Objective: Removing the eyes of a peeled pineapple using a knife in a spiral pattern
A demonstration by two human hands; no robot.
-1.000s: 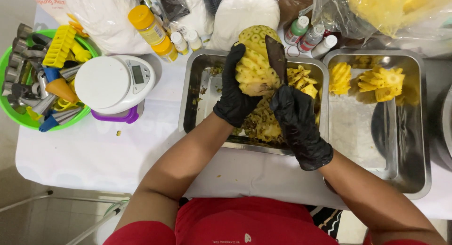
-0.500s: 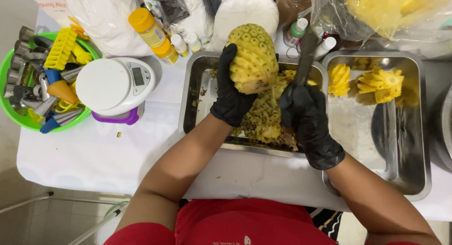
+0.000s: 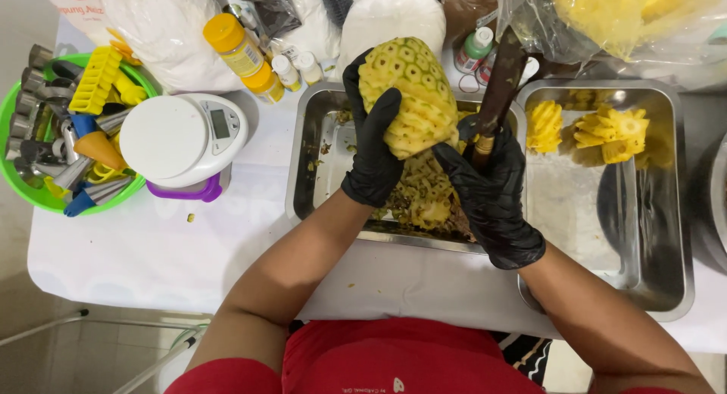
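My left hand (image 3: 374,144), in a black glove, grips a peeled yellow pineapple (image 3: 413,91) and holds it up over a steel tray (image 3: 310,159) full of peel scraps. My right hand (image 3: 488,189), also gloved in black, is closed on the handle of a knife (image 3: 500,84) whose dark blade points up and away, just right of the pineapple. A second steel tray (image 3: 651,288) on the right holds cut pineapple pieces (image 3: 609,129).
A white kitchen scale (image 3: 182,137) stands left of the trays. A green bowl (image 3: 30,193) holds metal cutters and coloured tools. Orange-capped bottles (image 3: 242,53), small white bottles, white bags and a plastic bag of pineapple (image 3: 628,15) line the far edge.
The pineapple has been lifted and turned in my left hand. The knife has come off the fruit and swung to the right, its blade now pointing up.
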